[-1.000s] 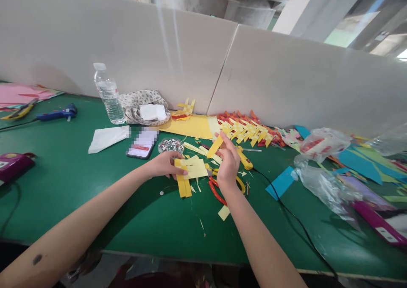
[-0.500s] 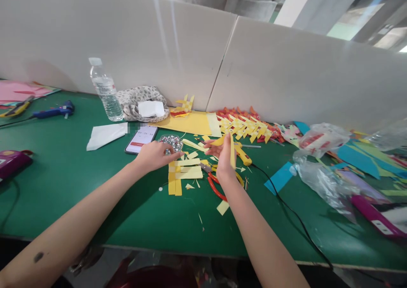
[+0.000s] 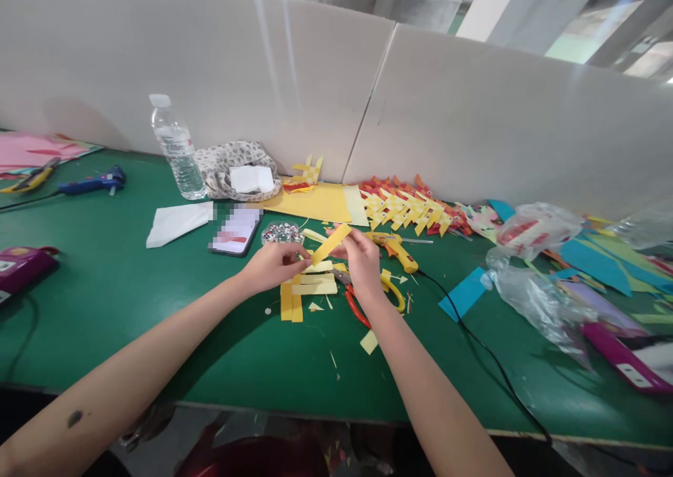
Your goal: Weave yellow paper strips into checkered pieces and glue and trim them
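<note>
A yellow paper strip (image 3: 331, 244) is held slantwise between my two hands above the table. My left hand (image 3: 276, 263) pinches its lower left end between thumb and fingertips. At the upper right end, my right hand (image 3: 362, 256) has its fingers closed on the strip. Just below lie woven paper strips (image 3: 310, 287), pale yellow ones crossing darker yellow ones. Scissors (image 3: 357, 305) with red and yellow handles rest partly under my right hand and wrist. A dish of small googly eyes (image 3: 282, 233) stands behind my left hand.
A yellow glue gun (image 3: 399, 252) lies right of my right hand, its black cord trailing to the front edge. Behind are woven yellow pieces (image 3: 407, 210) and yellow sheets (image 3: 315, 203). Leftward stand a phone (image 3: 236, 231) and a water bottle (image 3: 179, 151). Plastic bags (image 3: 536, 301) lie right.
My right hand has turned and brought the yellow strip left and down. My left hand has moved slightly right and now grips the strip's other end.
</note>
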A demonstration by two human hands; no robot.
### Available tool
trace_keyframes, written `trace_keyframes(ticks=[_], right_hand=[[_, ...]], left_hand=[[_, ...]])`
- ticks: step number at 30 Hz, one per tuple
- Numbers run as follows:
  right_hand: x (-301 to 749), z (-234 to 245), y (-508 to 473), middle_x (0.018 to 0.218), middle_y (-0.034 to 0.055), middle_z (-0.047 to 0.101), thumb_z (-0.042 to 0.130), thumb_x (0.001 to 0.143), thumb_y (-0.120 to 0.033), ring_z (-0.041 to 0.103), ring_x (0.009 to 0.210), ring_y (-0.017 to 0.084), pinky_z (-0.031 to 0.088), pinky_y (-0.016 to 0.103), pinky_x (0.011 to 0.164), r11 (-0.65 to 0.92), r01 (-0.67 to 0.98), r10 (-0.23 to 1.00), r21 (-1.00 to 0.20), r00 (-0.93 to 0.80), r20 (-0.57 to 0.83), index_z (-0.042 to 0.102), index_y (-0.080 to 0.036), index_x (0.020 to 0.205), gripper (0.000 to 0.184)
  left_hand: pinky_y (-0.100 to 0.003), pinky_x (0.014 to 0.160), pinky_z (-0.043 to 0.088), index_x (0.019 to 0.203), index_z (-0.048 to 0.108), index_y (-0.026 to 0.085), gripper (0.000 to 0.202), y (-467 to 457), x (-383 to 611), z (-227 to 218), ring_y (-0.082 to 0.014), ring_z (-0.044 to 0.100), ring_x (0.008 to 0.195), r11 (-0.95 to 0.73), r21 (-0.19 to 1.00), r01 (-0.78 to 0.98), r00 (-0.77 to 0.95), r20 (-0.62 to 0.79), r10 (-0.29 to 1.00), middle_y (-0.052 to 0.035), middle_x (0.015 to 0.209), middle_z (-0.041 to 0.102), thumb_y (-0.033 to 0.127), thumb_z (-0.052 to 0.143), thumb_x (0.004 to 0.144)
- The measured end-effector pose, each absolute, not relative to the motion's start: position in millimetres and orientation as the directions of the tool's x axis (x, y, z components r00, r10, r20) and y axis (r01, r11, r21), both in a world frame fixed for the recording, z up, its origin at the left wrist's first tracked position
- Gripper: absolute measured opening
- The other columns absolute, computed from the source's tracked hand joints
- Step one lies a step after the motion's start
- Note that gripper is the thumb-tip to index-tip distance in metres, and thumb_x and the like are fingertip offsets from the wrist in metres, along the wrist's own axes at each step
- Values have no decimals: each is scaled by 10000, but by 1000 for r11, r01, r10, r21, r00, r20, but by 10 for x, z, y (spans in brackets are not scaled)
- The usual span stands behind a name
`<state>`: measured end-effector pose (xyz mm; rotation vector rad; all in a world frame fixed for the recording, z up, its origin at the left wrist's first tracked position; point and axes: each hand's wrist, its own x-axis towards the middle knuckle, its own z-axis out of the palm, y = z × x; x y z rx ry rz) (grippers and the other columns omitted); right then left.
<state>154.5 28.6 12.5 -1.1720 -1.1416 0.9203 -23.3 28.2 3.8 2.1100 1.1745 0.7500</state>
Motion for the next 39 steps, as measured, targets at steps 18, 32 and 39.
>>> trace_keyframes(ticks=[18,32,39], right_hand=[[1498,108,201,1370,78,426,500,780,-277,543,655,98,490,287,669,427,346,811,-835,262,523,391,-311,1311,544],[1541,21,221,1294,109,495,521,790,-283,613,792,146,491,306,706,432,300,824,-850,253,508,349,-284,1316,553],[1550,0,242,1272,110,511,525,781,-264,618,788,156,500,316,686,438,302,816,-847,263,516,359,-282,1301,546]], left_hand=[[-219,527,316,853,636,219,305,242,-180,-29,-139,547,654,-544,515,662,566,133,814,-9,740,621,482,613,700],[-209,538,320,851,596,223,352,245,-178,-26,-135,553,713,-538,529,656,551,152,821,0,901,600,534,608,687],[-205,547,335,805,606,227,312,249,-170,-27,-128,551,713,-515,554,654,545,128,829,24,825,600,513,622,683]])
